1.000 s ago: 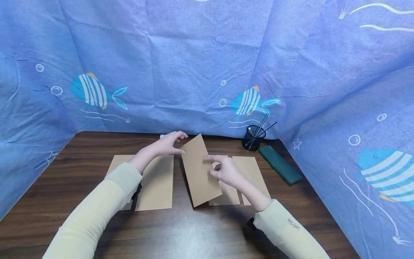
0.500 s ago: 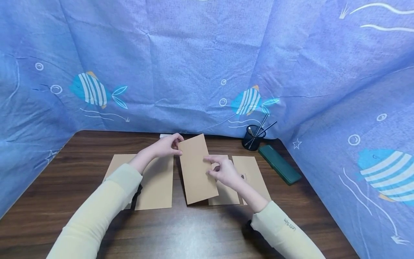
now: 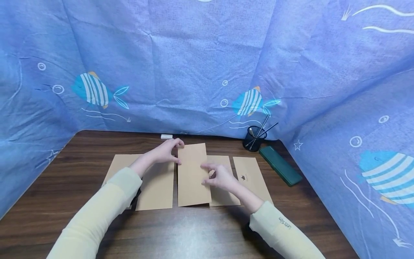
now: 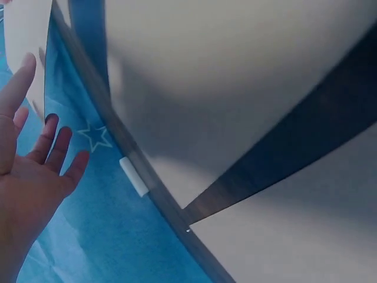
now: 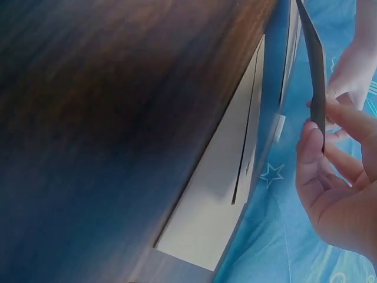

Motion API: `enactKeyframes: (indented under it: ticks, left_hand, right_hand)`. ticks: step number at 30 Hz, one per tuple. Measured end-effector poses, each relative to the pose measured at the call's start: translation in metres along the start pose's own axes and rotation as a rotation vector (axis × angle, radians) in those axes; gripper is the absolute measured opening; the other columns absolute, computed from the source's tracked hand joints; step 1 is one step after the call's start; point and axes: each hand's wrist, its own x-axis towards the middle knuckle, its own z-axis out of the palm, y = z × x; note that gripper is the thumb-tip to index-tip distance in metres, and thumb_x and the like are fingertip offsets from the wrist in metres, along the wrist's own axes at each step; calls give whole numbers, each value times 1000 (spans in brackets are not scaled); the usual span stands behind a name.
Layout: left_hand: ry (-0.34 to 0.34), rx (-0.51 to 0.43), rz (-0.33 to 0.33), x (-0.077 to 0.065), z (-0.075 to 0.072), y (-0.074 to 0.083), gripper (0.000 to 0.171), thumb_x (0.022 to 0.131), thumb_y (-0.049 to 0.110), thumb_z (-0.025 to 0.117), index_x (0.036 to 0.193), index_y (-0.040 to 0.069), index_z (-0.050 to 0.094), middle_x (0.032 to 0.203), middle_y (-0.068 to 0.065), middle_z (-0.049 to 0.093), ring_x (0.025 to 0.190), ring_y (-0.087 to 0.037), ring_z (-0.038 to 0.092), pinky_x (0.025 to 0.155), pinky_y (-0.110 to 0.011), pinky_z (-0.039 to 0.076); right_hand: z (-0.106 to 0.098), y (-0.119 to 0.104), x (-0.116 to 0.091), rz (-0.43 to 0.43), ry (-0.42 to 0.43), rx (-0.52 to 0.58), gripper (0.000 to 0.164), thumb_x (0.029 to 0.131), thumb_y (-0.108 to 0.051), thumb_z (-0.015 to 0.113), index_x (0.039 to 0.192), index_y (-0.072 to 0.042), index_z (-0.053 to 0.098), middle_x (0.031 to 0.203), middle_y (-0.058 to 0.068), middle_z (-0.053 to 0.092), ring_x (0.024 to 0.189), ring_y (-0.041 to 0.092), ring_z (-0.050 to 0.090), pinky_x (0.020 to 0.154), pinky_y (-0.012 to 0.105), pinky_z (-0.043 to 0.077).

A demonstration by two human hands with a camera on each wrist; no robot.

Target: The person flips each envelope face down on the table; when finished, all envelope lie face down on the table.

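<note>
Near the centre of the head frame, we see a brown sheet (image 3: 193,183) whose left edge the left hand (image 3: 164,150) pinches between its fingers, the right hand (image 3: 223,177) pinching the right; similar sheets (image 3: 158,189) lie either side on the worktop (image 3: 194,233).

Glare on tabletop (image 3: 191,228), dim wrist views, right one seemingly blurred

My left hand (image 3: 163,151) and right hand (image 3: 221,176) grip a kraft-paper sheet (image 3: 191,178) by opposite sides, green case (image 3: 280,165) near the pen cup (image 3: 253,144)!
</note>
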Motion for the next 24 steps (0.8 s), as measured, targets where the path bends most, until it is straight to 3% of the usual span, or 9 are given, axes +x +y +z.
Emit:
enactKeyframes:
  ticks: [4,7,9,18,24]
  left_hand:
    - [-32,44,-53,-5,6,-1,65,70,30,83,122,10,51,118,-15,51,114,-34,43,96,-54,35]
    - [-61,80,-84,-7,12,-1,67,69,35,83,123,12,50,116,-13,50,112,-32,42,94,-54,34]
    - [-73,92,-89,-8,15,-1,68,69,36,83,123,11,51,116,-13,50,111,-32,41,94,-54,34]
    - [-125,146,-121,-11,28,-4,75,67,40,83,127,8,50,125,-16,50,120,-37,38,98,-56,30]
    - [-130,148,-138,-10,33,-6,75,68,40,83,127,9,50,126,-17,49,123,-38,36,100,-57,28]
  right_hand:
    - [4,2,0,-26,-65,-73,64,74,-17,80,130,-1,54,130,13,57,78,15,64,74,27,53]
    - [7,3,0,-43,-99,-142,70,72,-22,81,132,1,52,133,14,55,101,21,61,93,35,47]
    - [9,3,0,-35,-115,-187,74,71,-24,82,134,0,50,130,15,56,108,22,56,97,37,44]
    - [16,-2,-2,36,-151,-319,84,67,-35,84,137,-6,48,116,16,57,93,18,53,87,37,47]
    - [20,-3,-1,63,-128,-358,83,66,-37,85,136,-8,50,108,12,56,76,15,50,73,32,47]
